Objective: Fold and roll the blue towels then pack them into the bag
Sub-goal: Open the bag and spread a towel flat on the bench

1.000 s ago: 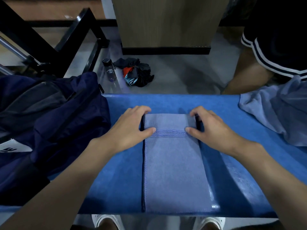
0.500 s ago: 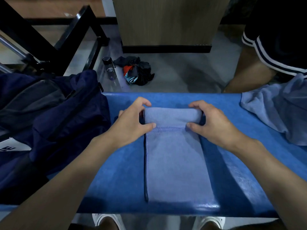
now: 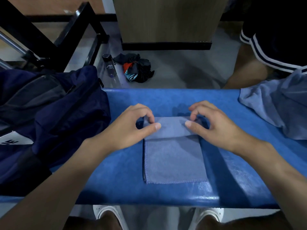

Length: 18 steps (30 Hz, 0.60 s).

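View: head cam, looks down over the table, both forearms reaching fwd.
Task thing: light-blue folded towel (image 3: 174, 160), a narrow strip lying flat on the blue padded table (image 3: 166, 100), centred betw. the two arms.
Long axis: runs straight away from the person; near hem close to the table's front edge, far end under the hands.
Rolled end (image 3: 171, 127): short soft roll at the strip's far end, lying crosswise, i.e. at right angles to the long axis. The flat part lies on its near side.
Left hand (image 3: 131, 128): grips the roll's left end, thumb on top pointing inward, fingers curled over the far side.
Right hand (image 3: 214, 127): mirror of that at the roll's right end, thumb tip on top, fingers curled behind. It's closed on cloth, not free.
Nearer hand: neither; both sit level on the roll, wrists low.
Key relation: the flat rest of the strip lies toward the person's body, so by my read the roll must travel back that way, both hands turning together to keep the edges square.
Bag: dark navy fabric bag (image 3: 49, 113) slumped on the table's left end, just beside the left forearm, so the left hand is nearer for packing. Opening: can't tell.
Second towel: crumpled light-blue towel (image 3: 279, 110) at the table's right end, well apart from the hands, not yet folded.
Stage (est.): rolling barely begun, most of the strip flat.
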### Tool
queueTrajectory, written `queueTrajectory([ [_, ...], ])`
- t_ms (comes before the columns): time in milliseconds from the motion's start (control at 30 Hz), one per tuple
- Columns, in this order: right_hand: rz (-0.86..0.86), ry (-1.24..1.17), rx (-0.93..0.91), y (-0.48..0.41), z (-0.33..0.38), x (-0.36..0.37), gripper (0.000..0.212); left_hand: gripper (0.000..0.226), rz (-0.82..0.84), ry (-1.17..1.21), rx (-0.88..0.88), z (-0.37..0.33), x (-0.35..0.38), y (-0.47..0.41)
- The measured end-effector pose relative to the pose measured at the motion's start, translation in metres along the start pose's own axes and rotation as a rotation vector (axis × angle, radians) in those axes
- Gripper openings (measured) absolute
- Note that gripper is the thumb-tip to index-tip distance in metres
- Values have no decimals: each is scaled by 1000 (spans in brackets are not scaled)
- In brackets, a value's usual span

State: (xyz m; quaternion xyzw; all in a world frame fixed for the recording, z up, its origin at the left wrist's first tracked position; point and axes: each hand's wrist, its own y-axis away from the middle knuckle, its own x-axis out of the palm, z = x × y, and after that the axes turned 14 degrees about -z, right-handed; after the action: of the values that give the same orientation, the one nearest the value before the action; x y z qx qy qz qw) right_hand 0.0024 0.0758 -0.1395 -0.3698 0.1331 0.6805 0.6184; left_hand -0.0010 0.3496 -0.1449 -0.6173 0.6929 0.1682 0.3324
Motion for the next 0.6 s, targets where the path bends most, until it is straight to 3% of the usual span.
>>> queueTrajectory([
  [133, 34, 28, -6, 4, -2, 1, 16, 21, 40, -22, -32, 1, 1, 2],
  [167, 49, 50, 9, 4, -4, 1, 15, 25, 53, -55, -43, 2, 1, 2],
  [267, 136, 140, 81, 5, -6, -1, 41, 60, 108, -179, -59, 0, 1, 3],
  [333, 203, 111, 122, 3, -5, -4, 53, 67, 149, -231, -57, -2, 1, 2],
  [500, 253, 51, 196, -1, -4, -4, 63, 34, 138, -140, -69, -4, -1, 0],
  [600, 154, 74, 143, -2, 0, 1, 56, 45, 72, -98, -65, -3, 0, 0],
])
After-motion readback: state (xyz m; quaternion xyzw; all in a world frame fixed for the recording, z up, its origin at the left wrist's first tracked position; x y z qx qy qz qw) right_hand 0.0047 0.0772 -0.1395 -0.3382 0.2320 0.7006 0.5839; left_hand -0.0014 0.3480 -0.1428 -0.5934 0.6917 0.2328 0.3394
